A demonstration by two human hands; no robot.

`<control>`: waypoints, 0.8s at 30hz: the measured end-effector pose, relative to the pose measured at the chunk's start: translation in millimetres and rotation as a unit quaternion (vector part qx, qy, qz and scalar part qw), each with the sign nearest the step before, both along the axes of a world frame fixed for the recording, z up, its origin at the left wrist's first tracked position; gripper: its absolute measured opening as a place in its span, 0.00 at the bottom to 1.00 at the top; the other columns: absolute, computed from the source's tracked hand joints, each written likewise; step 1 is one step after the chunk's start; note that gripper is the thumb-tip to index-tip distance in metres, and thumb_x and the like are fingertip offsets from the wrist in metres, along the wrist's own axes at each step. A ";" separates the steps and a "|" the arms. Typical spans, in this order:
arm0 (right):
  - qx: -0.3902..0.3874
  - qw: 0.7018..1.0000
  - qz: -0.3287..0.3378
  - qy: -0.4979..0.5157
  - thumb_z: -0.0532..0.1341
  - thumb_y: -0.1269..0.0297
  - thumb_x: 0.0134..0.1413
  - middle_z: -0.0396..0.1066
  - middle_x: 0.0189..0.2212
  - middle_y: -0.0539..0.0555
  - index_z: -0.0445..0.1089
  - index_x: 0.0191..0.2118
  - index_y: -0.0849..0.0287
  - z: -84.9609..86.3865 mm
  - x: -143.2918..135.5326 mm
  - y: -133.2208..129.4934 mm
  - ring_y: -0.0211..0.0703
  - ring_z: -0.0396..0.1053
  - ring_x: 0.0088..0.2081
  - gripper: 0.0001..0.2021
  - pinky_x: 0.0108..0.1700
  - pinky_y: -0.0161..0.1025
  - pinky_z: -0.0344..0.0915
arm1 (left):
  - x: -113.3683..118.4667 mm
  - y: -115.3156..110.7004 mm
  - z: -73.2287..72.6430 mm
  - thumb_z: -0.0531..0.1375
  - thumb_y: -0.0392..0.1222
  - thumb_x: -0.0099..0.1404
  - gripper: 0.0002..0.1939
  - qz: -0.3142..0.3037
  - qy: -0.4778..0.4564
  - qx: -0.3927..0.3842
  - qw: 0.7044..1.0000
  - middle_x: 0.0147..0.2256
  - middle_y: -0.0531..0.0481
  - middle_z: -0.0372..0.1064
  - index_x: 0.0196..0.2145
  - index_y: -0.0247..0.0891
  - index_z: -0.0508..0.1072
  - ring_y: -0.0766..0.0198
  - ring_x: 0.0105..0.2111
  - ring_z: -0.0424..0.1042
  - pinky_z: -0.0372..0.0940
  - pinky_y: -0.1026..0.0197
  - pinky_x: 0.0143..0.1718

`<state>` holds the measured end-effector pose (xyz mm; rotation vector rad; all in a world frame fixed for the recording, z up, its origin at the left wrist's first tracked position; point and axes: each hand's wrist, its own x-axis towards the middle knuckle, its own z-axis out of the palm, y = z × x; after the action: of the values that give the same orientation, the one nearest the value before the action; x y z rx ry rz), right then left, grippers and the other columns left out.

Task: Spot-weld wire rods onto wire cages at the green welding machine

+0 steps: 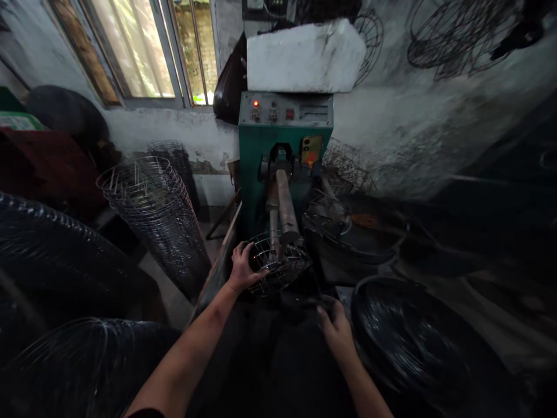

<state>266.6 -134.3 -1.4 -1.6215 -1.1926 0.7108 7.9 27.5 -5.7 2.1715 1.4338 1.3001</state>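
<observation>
L hand (pixel 243 268) on 1 wire grille (pixel 285 274); R hand (pixel 335 324) hold unclear, v. dim.

No lettering or numbers can be read.

The scene is dim, with daylight glaring through the window (pixel 150 49) left of the green machine (pixel 255 139), deep shadow around the softly blurred right hand (pixel 336 326) before it, and stretched, murky edges farther out.
</observation>
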 end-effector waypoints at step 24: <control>-0.076 0.908 -0.077 0.405 0.77 0.55 0.32 0.67 0.21 0.43 0.66 0.40 0.53 23.3 -7.1 -45.3 0.26 0.51 0.14 0.28 0.15 0.24 0.45 | -24.3 -13.7 -41.6 0.76 0.61 0.30 0.77 -0.014 -0.023 -0.076 0.997 0.67 0.26 0.34 0.68 0.39 0.37 0.27 0.66 0.41 0.51 0.27 0.60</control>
<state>259.5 -179.6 21.9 -1.2950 -0.4054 1.2350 -16.4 13.8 -47.3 2.0428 1.4302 1.1827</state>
